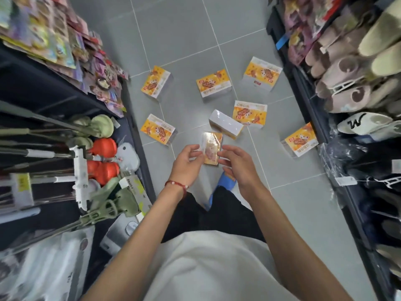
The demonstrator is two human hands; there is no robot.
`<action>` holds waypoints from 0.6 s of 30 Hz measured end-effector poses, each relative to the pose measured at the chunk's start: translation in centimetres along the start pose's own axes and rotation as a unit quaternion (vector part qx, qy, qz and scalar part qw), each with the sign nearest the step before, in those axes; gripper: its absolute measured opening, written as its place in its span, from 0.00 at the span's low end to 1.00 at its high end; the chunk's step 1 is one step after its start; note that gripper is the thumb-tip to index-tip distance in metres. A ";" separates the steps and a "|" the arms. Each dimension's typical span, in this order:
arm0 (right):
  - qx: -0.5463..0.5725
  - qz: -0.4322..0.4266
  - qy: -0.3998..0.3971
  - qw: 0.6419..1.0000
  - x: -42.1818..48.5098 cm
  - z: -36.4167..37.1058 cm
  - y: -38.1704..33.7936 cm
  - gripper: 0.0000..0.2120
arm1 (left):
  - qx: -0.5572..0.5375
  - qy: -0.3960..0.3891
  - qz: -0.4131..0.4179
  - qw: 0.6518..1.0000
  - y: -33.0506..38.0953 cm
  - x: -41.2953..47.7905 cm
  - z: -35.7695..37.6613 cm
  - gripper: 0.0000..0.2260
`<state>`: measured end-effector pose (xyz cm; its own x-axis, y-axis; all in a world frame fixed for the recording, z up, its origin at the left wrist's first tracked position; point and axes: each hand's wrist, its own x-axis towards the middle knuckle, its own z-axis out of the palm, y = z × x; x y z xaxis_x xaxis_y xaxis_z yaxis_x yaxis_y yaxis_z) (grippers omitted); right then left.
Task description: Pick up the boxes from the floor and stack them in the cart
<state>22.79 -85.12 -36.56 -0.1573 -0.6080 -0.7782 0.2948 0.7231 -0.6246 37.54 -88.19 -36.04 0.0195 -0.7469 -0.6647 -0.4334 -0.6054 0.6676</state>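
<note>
the orange box (212, 148) hangs mid-frame, long axis pointing up-frame, its long edges pinched by fingertips of the left hand (187, 162) and right hand (238, 165), both equally near. just above, a white-sided box (225, 126) lies on the tiled floor (184, 40).

The person wears a loose off-white shirt (208, 268), black trousers (219, 216) and a blue shoe (224, 183). Both forearms are bare. A thin red cord bracelet (176, 185) with pale beads circles the wrist of the left hand (187, 161).
</note>
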 end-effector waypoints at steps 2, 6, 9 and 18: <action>0.014 0.007 0.011 1.000 0.9 0.0 -0.9 0.12 | 0.013 -0.010 0.003 1.000 1.2 1.5 0.1 0.16; 0.054 0.020 0.040 0.998 2.4 0.0 -2.1 0.06 | 0.054 -0.051 0.003 0.997 2.9 4.6 -0.1 0.16; 0.070 0.038 0.072 0.994 3.7 0.5 -2.1 0.05 | 0.093 -0.081 0.002 0.992 3.3 7.4 -0.3 0.16; 0.171 0.100 0.186 0.962 10.0 4.4 -0.1 0.15 | 0.178 -0.166 -0.033 0.969 3.0 17.1 -1.0 0.22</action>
<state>25.32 -92.75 -43.97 -0.3739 -0.2625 -0.8895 0.6377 0.6236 -0.4521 37.43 -103.06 -45.06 -0.2088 -0.5442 -0.8125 -0.7253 -0.4712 0.5020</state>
